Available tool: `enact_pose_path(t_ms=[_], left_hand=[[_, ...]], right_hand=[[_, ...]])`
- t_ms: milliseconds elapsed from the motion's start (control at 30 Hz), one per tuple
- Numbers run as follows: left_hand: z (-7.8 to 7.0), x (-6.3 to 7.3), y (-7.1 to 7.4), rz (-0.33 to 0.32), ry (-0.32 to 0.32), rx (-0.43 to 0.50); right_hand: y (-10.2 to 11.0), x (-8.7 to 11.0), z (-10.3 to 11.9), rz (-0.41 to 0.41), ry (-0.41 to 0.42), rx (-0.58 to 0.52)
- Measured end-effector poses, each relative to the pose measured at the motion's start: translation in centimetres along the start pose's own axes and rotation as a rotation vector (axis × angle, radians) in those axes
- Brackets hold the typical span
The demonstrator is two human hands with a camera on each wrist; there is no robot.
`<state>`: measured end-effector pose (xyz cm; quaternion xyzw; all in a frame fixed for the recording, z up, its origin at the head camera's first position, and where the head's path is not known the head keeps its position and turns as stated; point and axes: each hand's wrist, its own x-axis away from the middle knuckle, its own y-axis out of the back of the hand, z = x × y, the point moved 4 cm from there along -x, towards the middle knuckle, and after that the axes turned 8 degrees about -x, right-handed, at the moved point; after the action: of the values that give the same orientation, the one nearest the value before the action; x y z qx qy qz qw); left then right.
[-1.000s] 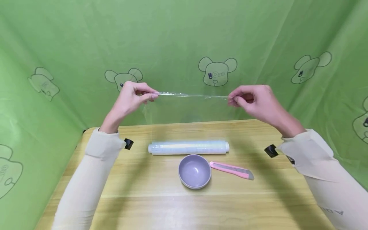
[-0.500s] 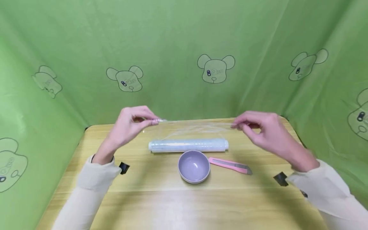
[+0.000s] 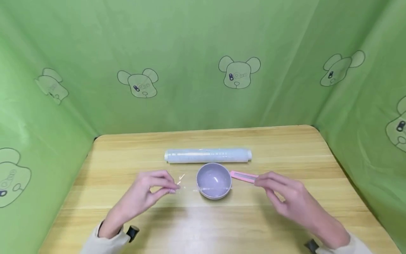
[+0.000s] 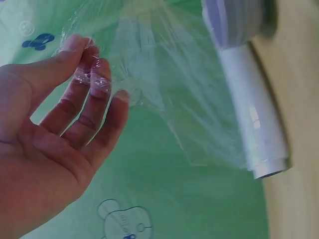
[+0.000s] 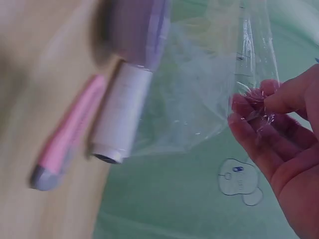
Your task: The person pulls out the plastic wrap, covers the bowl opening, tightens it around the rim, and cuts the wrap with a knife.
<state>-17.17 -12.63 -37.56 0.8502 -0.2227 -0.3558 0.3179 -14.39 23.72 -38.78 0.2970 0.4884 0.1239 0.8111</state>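
Observation:
Clear plastic wrap (image 4: 184, 99) stretches between my two hands and runs back to the roll of plastic wrap (image 3: 207, 155). My left hand (image 3: 149, 188) pinches one corner of its edge between thumb and fingers, left of the purple bowl (image 3: 214, 180). On the other side my right hand (image 3: 291, 197) pinches the opposite corner, the film bunched at its fingertips in the right wrist view. In the head view the film's edge crosses over the bowl as a faint shiny line. The bowl stands upright just in front of the roll.
A pink utility knife (image 3: 242, 176) lies right of the bowl, partly behind my right hand in the head view. The wooden table (image 3: 127, 148) is enclosed at the back and sides by a green curtain (image 3: 184, 106) printed with bear heads.
Both hands have come down and toward me, drawing the wrap's edge from above the far table edge, past the roll, to over the bowl. Roll, bowl and knife stay put.

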Motion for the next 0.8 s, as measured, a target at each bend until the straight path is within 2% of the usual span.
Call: enact_pose_path(t_ms=[233,467,600,667,800], left_hand=[[0.0,2.5,-2.6,0.053,-0.038,0.044],[0.7,4.2,-3.7,0.089,-0.030,0.089],[1.2,4.7,-4.5,0.149,-0.043,0.117],[1.5,5.0,-5.1,0.178,-0.046,0.094],[2.3,5.8,-6.6,0.224,0.013,0.015]], right_hand=[[-1.6,2.8,1.0,0.005,0.053,-0.022],[-2.8,4.4,1.2,0.083,0.019,-0.001],[-3.5,5.4,1.2,0.145,-0.016,0.016],[-4.0,5.9,1.1,0.189,-0.053,0.021],[-5.0,6.8,0.9,0.269,-0.081,0.031]])
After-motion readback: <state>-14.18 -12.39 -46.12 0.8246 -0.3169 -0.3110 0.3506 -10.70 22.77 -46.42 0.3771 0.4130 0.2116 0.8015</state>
